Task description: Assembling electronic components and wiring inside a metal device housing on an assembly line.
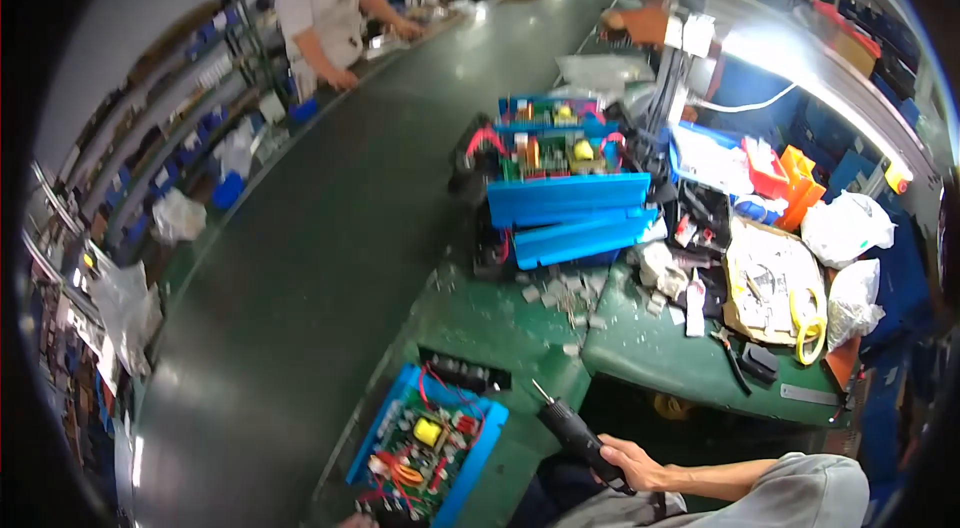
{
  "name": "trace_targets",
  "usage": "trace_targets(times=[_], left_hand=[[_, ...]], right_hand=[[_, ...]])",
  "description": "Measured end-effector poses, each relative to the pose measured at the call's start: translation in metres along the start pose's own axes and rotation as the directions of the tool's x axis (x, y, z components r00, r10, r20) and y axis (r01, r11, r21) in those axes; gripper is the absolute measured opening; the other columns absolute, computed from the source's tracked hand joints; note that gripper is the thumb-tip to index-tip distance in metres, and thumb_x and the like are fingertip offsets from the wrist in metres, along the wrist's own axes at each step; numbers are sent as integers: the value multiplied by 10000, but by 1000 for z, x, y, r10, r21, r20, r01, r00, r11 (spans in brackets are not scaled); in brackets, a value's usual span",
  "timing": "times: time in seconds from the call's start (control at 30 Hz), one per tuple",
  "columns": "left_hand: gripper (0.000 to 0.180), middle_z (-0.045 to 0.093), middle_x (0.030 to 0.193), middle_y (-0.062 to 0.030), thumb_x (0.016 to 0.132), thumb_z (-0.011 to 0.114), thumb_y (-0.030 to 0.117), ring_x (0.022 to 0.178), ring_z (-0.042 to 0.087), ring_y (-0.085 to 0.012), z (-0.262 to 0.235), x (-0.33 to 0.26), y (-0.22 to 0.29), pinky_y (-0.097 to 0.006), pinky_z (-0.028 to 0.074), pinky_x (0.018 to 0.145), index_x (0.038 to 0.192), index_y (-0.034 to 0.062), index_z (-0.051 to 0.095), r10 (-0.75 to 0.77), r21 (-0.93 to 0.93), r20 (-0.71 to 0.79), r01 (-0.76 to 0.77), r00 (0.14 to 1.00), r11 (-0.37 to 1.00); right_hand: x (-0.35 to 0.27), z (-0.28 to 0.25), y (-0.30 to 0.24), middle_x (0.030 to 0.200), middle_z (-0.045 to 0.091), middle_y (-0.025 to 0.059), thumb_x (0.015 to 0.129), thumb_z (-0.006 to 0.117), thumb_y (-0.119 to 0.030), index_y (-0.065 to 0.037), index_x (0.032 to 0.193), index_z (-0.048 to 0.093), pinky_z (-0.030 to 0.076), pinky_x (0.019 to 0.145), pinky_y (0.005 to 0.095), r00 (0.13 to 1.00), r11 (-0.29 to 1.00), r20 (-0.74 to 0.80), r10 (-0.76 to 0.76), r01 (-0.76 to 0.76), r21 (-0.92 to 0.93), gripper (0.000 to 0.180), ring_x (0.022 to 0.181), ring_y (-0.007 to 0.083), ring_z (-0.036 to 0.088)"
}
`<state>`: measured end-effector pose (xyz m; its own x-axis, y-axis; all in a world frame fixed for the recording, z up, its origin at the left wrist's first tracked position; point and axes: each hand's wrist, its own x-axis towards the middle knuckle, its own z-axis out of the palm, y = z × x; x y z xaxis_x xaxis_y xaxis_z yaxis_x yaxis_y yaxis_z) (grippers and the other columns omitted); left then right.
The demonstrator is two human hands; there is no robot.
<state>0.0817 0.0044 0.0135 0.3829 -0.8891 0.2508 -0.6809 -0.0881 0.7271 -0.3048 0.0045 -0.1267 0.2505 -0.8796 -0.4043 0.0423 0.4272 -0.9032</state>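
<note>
My right hand (632,465) grips a black electric screwdriver (577,434), its bit pointing up and left over the green bench edge. Just left of it lies an open blue case (487,448) holding a green circuit board (425,448) with a yellow part and red and orange wires. Only a sliver of my left hand (352,521) shows at the bottom edge, beside the near end of that case; whether it grips anything is hidden.
Stacked blue cases (567,196) with boards stand further along the bench. A dark conveyor belt (300,258) runs on the left. Small white scraps (565,288), bags, a cardboard tray (770,278) and yellow tape clutter the right. Two people work at the far end.
</note>
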Motion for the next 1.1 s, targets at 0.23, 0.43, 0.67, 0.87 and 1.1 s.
trace_targets(times=[0.23,0.43,0.67,0.87,1.1], left_hand=[[143,680,909,-127,897,682,-35,821,676,-231,69,27,53,-311,527,741,1039,-23,696,200,92,308,-238,930,967],[114,669,1042,-101,868,727,14,926,645,-267,95,34,57,-377,507,819,982,13,718,314,210,396,-418,863,884],[102,593,1363,-150,860,724,-22,1178,602,-287,113,35,53,-371,485,977,960,-21,741,327,239,457,-468,827,851],[101,540,1439,-176,840,736,-28,1270,545,-333,119,40,45,-423,468,997,939,-7,746,360,236,485,-516,797,823],[95,486,1507,-196,871,701,-15,1331,509,-355,118,41,48,-438,456,1025,959,-21,736,318,244,525,-497,789,832]], right_hand=[[-33,-1,-21,906,643,79,1044,440,-468,3,1349,510,485,726,319,986,971,165,27,14,-239,566,780,147,589],[-27,19,-38,739,614,224,1082,388,-302,-35,1422,427,463,612,438,929,959,356,100,5,-284,434,639,374,610],[-24,28,-30,796,643,241,1091,359,-315,36,1370,439,476,611,470,947,976,315,61,9,-218,455,648,418,619],[-20,32,-26,781,642,248,1099,333,-338,34,1338,462,476,624,482,950,988,310,29,19,-153,461,659,429,624],[-15,33,-26,765,640,243,1100,324,-362,18,1334,473,479,644,489,946,986,319,52,3,-168,471,675,430,630]])
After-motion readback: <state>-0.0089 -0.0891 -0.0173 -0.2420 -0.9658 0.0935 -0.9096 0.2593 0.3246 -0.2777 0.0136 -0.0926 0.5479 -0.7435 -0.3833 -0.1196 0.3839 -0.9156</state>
